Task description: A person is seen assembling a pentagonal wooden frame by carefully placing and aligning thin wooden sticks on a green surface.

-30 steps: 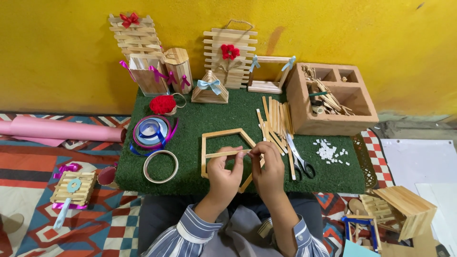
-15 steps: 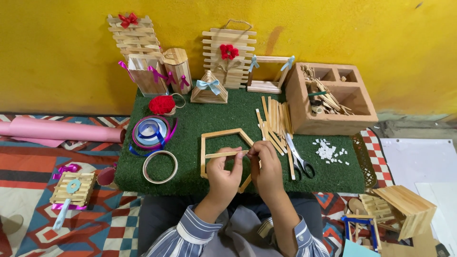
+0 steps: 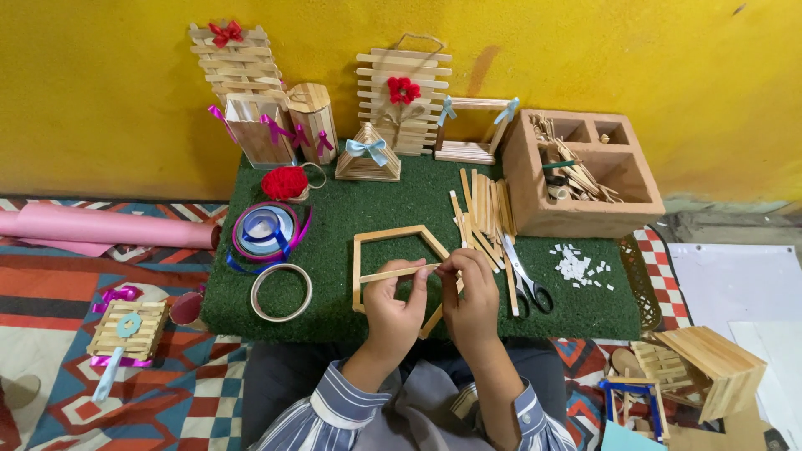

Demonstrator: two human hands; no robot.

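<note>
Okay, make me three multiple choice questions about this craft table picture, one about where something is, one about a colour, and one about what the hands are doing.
1. Where do the scissors lie?
A. right of the loose stick pile
B. inside the wooden box
C. on the pink roll

2. What colour is the bow on the small stick pyramid?
A. red
B. light blue
C. purple

3. What are the hands doing?
A. resting flat on the green mat
B. together pinching one thin stick across the stick frame
C. holding the tape ring

Answers:
1 A, the scissors rest on the green mat just right of the pile.
2 B, the ribbon is pale blue.
3 B, the left hand and right hand meet at the stick's right end.
</note>
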